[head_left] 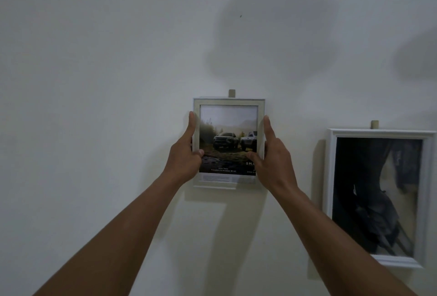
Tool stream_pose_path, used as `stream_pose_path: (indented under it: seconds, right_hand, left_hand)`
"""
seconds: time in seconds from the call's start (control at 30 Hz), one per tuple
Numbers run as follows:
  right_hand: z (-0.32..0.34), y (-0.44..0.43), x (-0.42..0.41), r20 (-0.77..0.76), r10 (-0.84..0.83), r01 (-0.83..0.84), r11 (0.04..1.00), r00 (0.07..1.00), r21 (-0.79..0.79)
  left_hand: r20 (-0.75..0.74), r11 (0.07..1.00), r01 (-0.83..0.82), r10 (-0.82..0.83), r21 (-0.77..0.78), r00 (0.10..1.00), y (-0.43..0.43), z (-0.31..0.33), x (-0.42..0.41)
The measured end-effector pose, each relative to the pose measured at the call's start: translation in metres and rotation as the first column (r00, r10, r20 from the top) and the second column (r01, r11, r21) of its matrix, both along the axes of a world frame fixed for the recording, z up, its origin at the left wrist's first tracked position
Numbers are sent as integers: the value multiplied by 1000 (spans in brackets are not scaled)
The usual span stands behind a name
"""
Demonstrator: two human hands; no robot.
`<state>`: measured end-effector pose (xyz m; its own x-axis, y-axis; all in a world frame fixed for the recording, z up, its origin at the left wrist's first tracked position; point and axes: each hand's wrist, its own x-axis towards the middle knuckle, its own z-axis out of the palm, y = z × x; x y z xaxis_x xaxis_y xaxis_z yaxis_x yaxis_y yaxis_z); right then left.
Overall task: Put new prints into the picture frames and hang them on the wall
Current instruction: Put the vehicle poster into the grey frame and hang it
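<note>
The wall (106, 83) fills the view, pale and bare above the grip apart from a small dark mark high up. To the right of the grip, well apart from it, hangs a larger white frame (378, 133) with a dark print, a small tab (374, 124) showing above its top edge.

Between the two hands is the smaller frame (229, 102), held flat against or just off the wall; which of the two cannot be told. Its print (228, 139) shows two trucks on muddy ground with text below. The left hand (186, 156) clasps the frame's left edge, thumb across the front and index finger up along the side. The right hand (269, 156) clasps the right edge in mirror fashion. Both are grasping the frame, neither is released.

Straight above the grip, a tab (232, 93) pokes out over the frame's top edge. Whether it is a wall hook or the frame's own hanger is unclear, and whether it has caught is hidden behind the frame.

The main risk, judged from this, is letting go before the hanger has seated: the frame would slide down the wall and drop. Uneven release could leave it tilted. The thumbs press on the front, so smudges are likely, and pushing hard could shift the print inside.
</note>
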<state>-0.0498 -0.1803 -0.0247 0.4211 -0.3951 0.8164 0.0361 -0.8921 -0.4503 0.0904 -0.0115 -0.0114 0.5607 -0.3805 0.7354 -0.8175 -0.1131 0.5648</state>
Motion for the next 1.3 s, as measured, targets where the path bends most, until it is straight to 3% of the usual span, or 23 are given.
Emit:
stream_pose_path:
  seconds: [0.37,0.67,1.0,1.3]
  right_hand:
    - [-2,0,-1,5,-48,47,998,999,35]
    - [-2,2,1,-51,-51,51,999,997,5]
    - [7,0,-2,15,-43,43,998,999,-34]
    - [12,1,-1,-49,-55,54,998,997,-17]
  left_hand:
    - [87,999,-44,45,-13,995,-5,2,2]
    - [57,997,-63,65,-32,996,-8,-9,1]
    - [88,995,-29,37,-95,995,-8,-2,-1]
    - [68,999,-41,43,-31,997,-9,3,0]
